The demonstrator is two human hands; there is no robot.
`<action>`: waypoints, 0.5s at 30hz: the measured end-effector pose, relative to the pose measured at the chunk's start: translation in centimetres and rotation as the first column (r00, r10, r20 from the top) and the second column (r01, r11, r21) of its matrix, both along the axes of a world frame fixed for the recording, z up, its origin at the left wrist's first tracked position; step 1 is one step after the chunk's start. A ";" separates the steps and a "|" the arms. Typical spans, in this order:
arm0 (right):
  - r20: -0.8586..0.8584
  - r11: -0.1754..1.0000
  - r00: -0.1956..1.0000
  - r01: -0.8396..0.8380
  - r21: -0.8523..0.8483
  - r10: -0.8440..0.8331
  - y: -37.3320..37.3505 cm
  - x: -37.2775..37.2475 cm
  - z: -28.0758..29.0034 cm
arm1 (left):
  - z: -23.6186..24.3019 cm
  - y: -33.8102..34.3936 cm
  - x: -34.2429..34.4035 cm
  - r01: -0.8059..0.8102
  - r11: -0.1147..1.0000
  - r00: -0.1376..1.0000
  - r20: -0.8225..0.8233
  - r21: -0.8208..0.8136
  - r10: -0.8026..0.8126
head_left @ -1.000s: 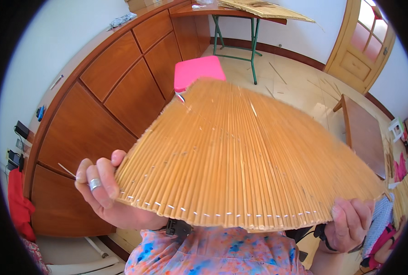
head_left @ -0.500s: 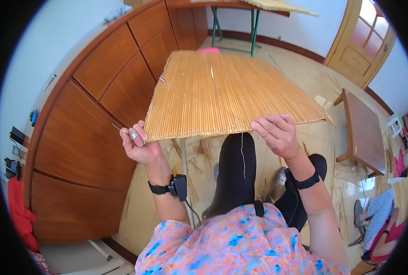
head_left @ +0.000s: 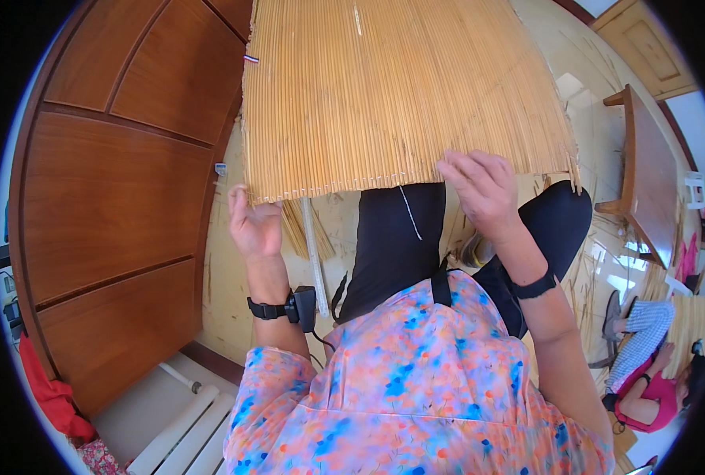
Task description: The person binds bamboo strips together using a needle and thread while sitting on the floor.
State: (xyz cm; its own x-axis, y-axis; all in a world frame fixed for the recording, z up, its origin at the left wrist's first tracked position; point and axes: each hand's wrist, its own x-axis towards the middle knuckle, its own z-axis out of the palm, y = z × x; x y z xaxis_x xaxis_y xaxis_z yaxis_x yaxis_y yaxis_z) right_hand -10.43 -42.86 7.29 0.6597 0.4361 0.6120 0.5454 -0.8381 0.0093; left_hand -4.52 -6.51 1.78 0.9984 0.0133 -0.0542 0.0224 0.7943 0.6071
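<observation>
A mat of thin straw-coloured stalks [head_left: 392,95] is held up in front of me, its near edge bound by a row of pale stitches. At the mat's near left corner, my left hand [head_left: 255,228] pinches the edge, thumb and fingers closed. Farther right along the same edge, my right hand [head_left: 485,190] grips with fingers over the top. A loose white thread [head_left: 410,214] dangles from the edge between both hands, above my dark-trousered leg. On the left side sits a small striped tag [head_left: 250,59]. Some stalk ends stick out at the near right corner.
A wooden cabinet [head_left: 123,166] rises close on the left, with a white slatted seat [head_left: 182,435] below it. Stalk bundles [head_left: 295,226] and a long pale strip [head_left: 314,261] lie on the floor. A low wooden table [head_left: 645,170] stands right, and another person [head_left: 645,396] sits lower right.
My view has tilted downward, and the mat's face now shows more squarely. Both hands keep their hold on its near edge. A thin pointed piece seen at my left hand earlier no longer shows.
</observation>
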 end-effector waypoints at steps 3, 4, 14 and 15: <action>0.044 0.976 0.990 0.128 0.177 -0.137 1.0 -2.4 -0.8 | 0.1 0.7 -1.2 0.004 1.000 0.999 0.036 0.028 -0.005; -0.180 0.899 0.957 0.276 0.339 -0.226 0.9 -4.2 -2.2 | 0.3 0.5 -1.4 0.000 1.000 0.999 0.032 0.023 -0.001; -0.585 -0.211 0.574 0.793 0.572 0.572 -0.2 -2.7 -2.3 | 3.9 0.7 -1.2 0.115 0.972 0.991 0.046 0.207 -0.127; -0.526 -0.340 0.612 0.780 0.526 0.590 -0.1 -2.2 -2.0 | 4.2 0.6 -1.1 0.131 0.967 0.988 0.046 0.219 -0.145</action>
State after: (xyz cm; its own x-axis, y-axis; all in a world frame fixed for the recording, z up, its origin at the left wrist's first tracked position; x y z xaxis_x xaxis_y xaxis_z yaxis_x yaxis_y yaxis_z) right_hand -12.60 -42.96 5.25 0.8244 -0.2068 -0.5269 -0.3185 0.6001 -0.7338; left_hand -5.64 -5.88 5.93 0.9927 -0.1202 -0.0036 0.0799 0.6372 0.7665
